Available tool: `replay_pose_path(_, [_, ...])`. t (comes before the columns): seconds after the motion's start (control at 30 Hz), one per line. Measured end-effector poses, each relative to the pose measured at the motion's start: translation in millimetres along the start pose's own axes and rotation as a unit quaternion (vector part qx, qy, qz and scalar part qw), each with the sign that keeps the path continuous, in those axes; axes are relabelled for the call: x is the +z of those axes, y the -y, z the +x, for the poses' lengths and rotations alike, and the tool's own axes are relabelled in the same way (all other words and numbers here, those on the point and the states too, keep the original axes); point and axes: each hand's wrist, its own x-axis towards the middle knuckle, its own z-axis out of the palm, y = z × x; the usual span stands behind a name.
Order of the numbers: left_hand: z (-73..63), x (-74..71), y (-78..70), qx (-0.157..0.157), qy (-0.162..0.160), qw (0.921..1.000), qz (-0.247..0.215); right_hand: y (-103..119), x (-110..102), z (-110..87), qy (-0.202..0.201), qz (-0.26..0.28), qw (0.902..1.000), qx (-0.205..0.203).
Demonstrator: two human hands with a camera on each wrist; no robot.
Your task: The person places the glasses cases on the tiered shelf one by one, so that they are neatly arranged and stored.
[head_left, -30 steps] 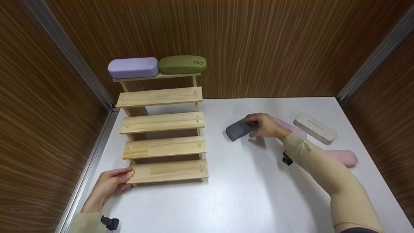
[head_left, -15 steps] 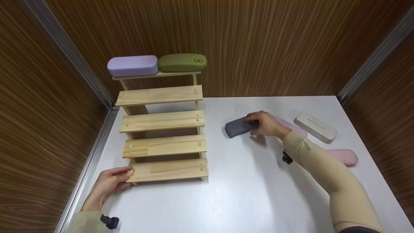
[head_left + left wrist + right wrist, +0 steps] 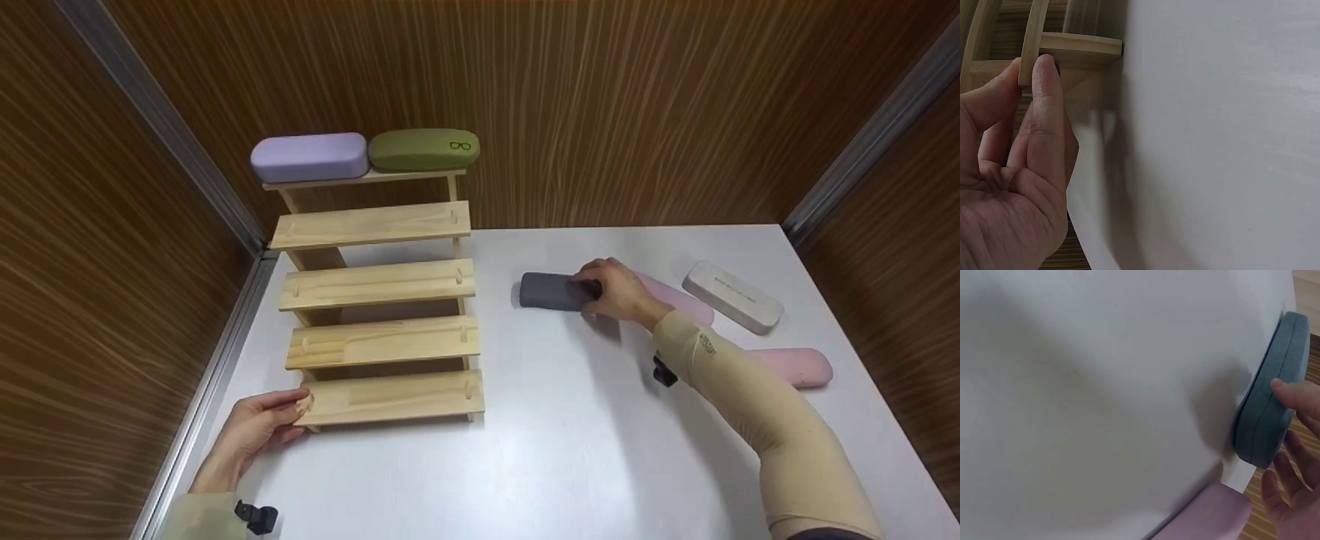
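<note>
My right hand (image 3: 616, 291) grips the right end of a dark grey-blue glasses case (image 3: 551, 291), which lies level close over the white table, its long side facing me. In the right wrist view the thumb presses on the side of this case (image 3: 1272, 391), and other fingers lie behind it. My left hand (image 3: 259, 427) pinches the left end of the lowest board of a stepped wooden rack (image 3: 405, 395); in the left wrist view the thumb and a finger close on the board's end (image 3: 1030, 45). A lilac case (image 3: 309, 157) and a green case (image 3: 424, 149) sit on the rack's top step.
Right of the rack, a pink-lilac case (image 3: 679, 298) lies partly behind my right hand. A white case (image 3: 733, 297) and a pink case (image 3: 795, 367) lie farther right, the latter partly hidden by my sleeve. Wood-grain panels (image 3: 600, 112) enclose the white table (image 3: 525, 465).
The dark case has turned in my right hand from slanting to nearly straight across, its left end swinging away from me. My left hand has stayed on the rack.
</note>
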Motion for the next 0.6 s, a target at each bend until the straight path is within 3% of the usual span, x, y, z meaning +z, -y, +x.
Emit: replay_pose_path(0.6, [-0.5,-0.4,0.0,-0.002,-0.003,1.0,-0.008,-2.6,9.2,-5.9,-0.016,0.036,0.9992,0.002])
